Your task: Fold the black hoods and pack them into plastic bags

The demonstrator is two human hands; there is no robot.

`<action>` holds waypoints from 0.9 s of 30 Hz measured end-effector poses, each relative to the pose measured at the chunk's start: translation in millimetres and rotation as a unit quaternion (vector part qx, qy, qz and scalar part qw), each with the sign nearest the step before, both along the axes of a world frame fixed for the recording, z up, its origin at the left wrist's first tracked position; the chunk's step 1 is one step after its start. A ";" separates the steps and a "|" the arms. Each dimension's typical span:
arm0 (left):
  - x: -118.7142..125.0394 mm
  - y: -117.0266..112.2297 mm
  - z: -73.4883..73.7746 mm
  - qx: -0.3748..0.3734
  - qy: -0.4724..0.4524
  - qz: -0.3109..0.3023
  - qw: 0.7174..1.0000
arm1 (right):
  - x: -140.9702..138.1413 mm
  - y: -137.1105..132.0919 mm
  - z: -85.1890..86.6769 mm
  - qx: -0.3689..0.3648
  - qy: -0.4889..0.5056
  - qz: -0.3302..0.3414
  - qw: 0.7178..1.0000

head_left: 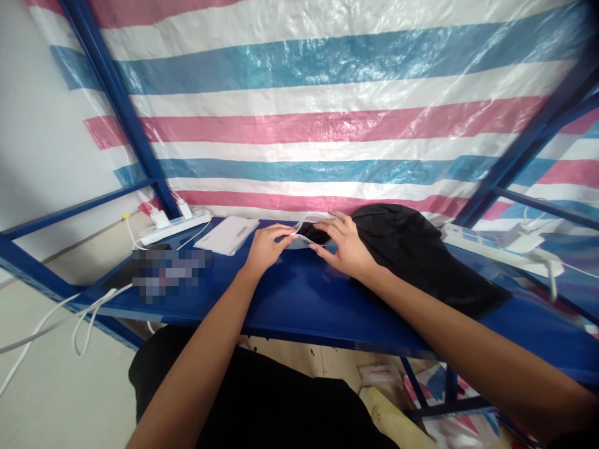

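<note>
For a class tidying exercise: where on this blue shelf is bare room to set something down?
Bare: the blue shelf between left hand, black cloth and front edge; a smaller patch in front of white papers. Crowded: left end, with a power strip; right end, with black cloth and another power strip.

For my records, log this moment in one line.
left hand: pinching bag; right hand: open at bag; black cloth: right of bag; white stack: left of bag

One left hand [266, 248] and one right hand [349, 244] are touching one clear pouch [300, 242] above one blue shelf [299, 302], where one white stack [228, 235], one black cloth [412, 262] and two power strips [201, 220] are lying, the strips near opposite ends.
</note>
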State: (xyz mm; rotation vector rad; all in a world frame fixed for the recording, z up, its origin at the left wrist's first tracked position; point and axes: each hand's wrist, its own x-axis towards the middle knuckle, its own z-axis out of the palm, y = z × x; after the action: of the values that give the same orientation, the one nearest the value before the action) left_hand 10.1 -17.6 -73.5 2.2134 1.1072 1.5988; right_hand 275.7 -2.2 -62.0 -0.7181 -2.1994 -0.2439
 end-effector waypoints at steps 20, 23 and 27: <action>19.0 -8.8 -0.9 0.017 0.023 -0.048 0.998 | -12.1 -11.6 14.4 -0.018 0.019 0.119 0.993; 19.6 -11.4 3.6 0.025 0.027 -0.052 0.998 | -7.4 -5.0 16.1 -0.018 0.013 0.102 0.995; 20.6 -15.5 8.6 -0.006 -0.014 -0.026 1.000 | 2.8 7.6 19.7 -0.023 0.016 0.066 0.997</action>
State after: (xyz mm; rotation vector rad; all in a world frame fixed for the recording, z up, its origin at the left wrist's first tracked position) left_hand 30.7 -33.1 -64.9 2.1875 1.0399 1.5913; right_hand 278.5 5.4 -42.2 -0.5952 -2.2180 -0.1139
